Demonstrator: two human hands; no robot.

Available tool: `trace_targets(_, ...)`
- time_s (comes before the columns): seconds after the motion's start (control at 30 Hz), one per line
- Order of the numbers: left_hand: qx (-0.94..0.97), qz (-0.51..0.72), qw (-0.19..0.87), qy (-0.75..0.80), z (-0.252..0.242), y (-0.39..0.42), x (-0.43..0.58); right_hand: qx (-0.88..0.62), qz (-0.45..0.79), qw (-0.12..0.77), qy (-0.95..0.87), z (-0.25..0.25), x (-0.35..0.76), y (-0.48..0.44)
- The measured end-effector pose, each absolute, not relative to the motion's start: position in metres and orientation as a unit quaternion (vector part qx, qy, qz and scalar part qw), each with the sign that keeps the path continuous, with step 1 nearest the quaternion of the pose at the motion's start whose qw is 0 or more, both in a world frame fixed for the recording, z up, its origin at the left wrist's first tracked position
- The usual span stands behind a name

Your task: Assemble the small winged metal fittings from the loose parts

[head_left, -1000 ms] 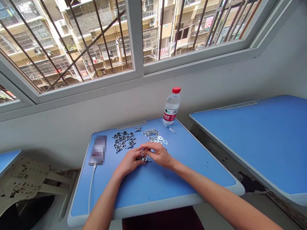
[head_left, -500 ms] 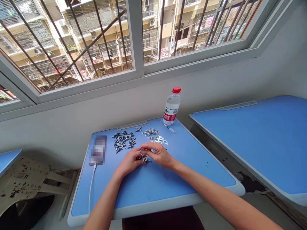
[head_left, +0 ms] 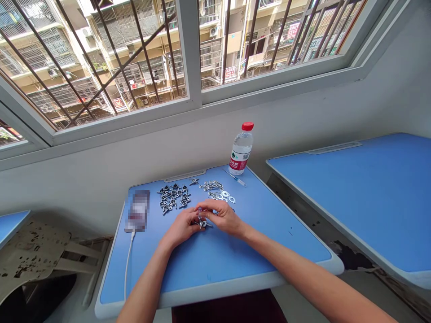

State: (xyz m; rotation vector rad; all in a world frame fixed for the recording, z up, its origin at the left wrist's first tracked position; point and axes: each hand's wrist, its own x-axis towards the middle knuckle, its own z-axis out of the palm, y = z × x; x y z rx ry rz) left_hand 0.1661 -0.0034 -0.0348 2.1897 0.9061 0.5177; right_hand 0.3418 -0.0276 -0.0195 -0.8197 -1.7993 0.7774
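My left hand (head_left: pixel 182 226) and my right hand (head_left: pixel 224 218) meet over the blue desk (head_left: pixel 208 269), their fingertips pinching a small silver metal fitting (head_left: pixel 202 223). A bluish translucent bit (head_left: pixel 200 211) stands above it, and my fingers partly hide both. Beyond my left hand lie several dark-centred metal fittings (head_left: pixel 173 196) in loose rows. Flat silver washers (head_left: pixel 222 195) and a row of small silver parts (head_left: pixel 211 185) sit just past my right fingers. The exact shape of the held piece is too small to tell.
A blurred phone (head_left: pixel 137 211) with a white cable (head_left: pixel 128 269) lies at the desk's left side. A red-capped water bottle (head_left: pixel 241 149) and a thin pen (head_left: pixel 236 180) stand at the back. Another blue desk (head_left: pixel 353 193) is on the right, beneath barred windows (head_left: pixel 191 49).
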Motion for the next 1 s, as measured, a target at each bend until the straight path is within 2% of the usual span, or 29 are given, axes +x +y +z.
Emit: trace_targets(1.0,0.846,0.19,0.351,0.354,-0.0348,-0.0034,0.165,-0.348,0.326,0.485,-0.733,-0.0205,0.3412,-0.0279)
